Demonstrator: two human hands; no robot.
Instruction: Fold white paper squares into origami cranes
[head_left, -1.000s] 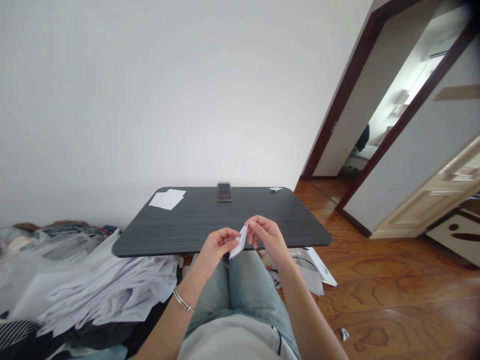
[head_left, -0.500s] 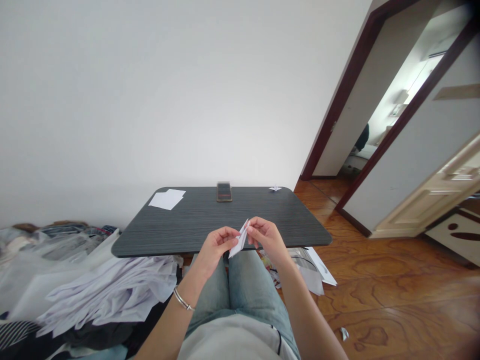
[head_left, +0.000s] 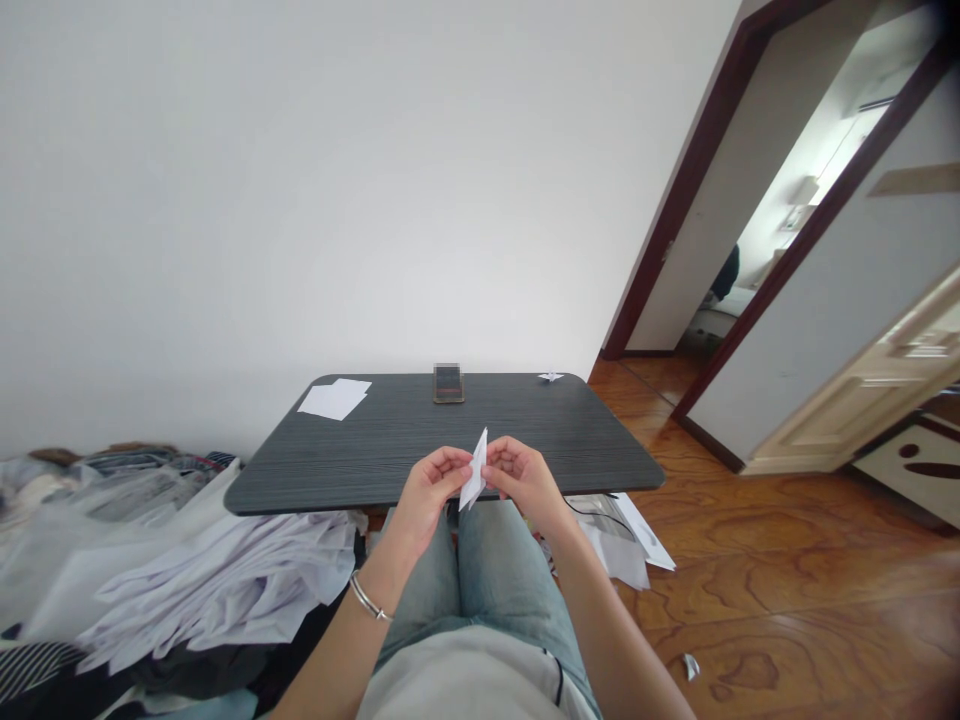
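Observation:
A small piece of folded white paper [head_left: 475, 474] stands nearly upright between my two hands, over the front edge of the dark table [head_left: 405, 440]. My left hand [head_left: 435, 485] pinches its left side between thumb and fingers. From the right, my right hand [head_left: 523, 475] is closed on the other side with thumb and curled fingers. The paper is narrow and pointed at the top, and fingertips cover part of its middle. On the table's far left lie flat white paper sheets [head_left: 334, 398]. A small folded white paper shape with points [head_left: 550, 377] sits at the far right.
A phone [head_left: 448, 383] stands at the table's back, near the white wall [head_left: 375, 200]. Piled clothes and white fabric [head_left: 217, 580] lie to the left. Papers and a cable [head_left: 611, 530] are under the table's right side. A paper scrap [head_left: 691, 667] lies on the wooden floor.
The folded paper has turned more upright and shifted slightly left. My right hand has moved a little left, closer to my left hand. Things on the table have stayed put.

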